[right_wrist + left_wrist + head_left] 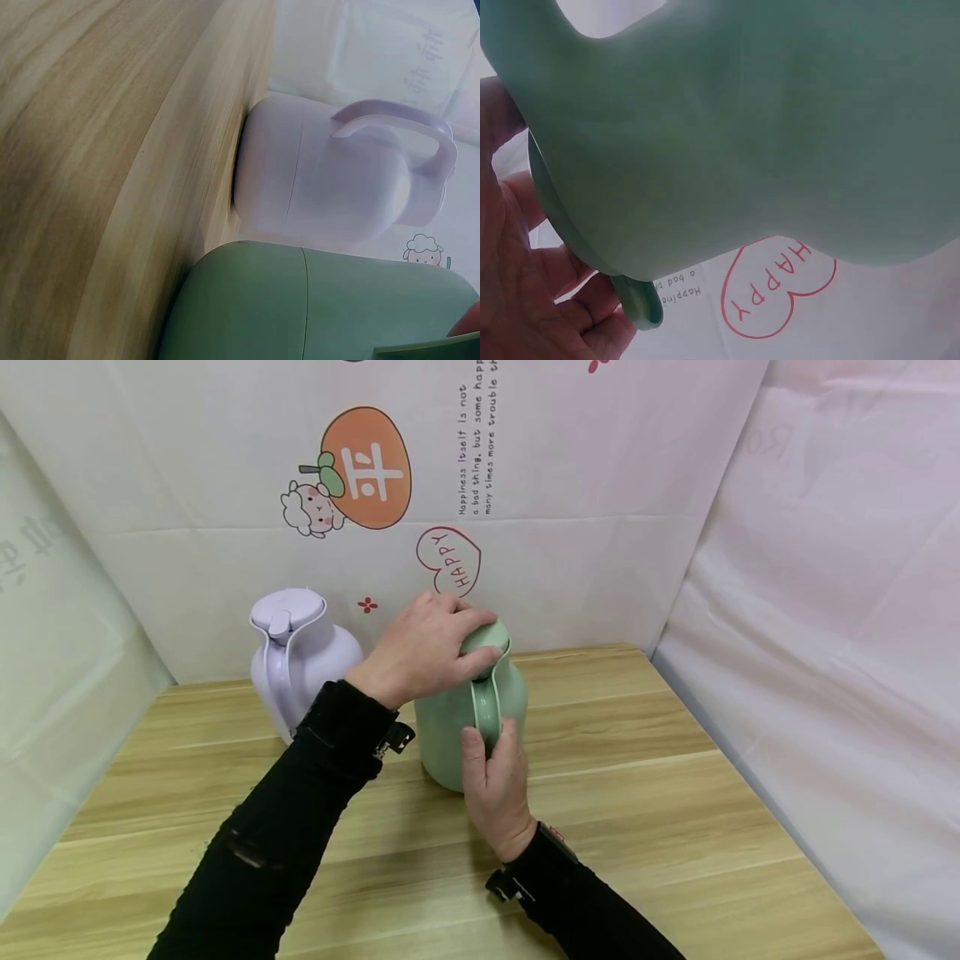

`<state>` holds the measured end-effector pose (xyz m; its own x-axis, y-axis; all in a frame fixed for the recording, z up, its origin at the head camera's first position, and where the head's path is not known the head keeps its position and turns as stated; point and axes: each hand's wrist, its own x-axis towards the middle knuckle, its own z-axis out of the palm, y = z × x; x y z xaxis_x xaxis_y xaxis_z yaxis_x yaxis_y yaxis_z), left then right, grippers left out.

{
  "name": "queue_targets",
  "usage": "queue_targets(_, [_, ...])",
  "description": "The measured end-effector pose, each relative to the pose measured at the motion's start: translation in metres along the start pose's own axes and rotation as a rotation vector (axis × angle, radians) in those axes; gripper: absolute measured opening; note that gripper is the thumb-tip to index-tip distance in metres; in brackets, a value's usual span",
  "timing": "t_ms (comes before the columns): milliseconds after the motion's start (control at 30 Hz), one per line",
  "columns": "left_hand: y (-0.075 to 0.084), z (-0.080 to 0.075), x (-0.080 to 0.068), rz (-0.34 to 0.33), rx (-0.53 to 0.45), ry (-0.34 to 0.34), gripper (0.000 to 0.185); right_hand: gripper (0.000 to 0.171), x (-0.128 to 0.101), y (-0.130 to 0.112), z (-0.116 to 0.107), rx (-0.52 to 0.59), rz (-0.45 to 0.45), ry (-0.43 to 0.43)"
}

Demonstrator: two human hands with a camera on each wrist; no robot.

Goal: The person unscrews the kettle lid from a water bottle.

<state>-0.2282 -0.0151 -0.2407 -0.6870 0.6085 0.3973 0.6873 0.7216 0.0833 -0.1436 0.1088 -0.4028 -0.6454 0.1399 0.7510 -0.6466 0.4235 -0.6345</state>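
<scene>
Green jug [457,727] standing upright on the wooden counter [637,793], just right of the purple jug [300,660]. Left hand [423,647] lying over the green jug's lid [491,635], fingers curled round its edge. Right hand [495,785] wrapped round the green jug's handle [486,702], near its bottom.

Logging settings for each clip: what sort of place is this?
Probably a staged tabletop recording booth, not a real kitchen: a wooden table walled by white plastic sheets with cartoon prints, holding only a green jug and a lilac jug.
</scene>
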Motion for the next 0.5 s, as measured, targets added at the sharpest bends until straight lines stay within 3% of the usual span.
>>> queue_targets(500, [0.0071,0.0014,0.0009,-0.088,0.039,0.014,0.055,0.027,0.0007,0.0005,0.0005,-0.003,-0.006,0.004])
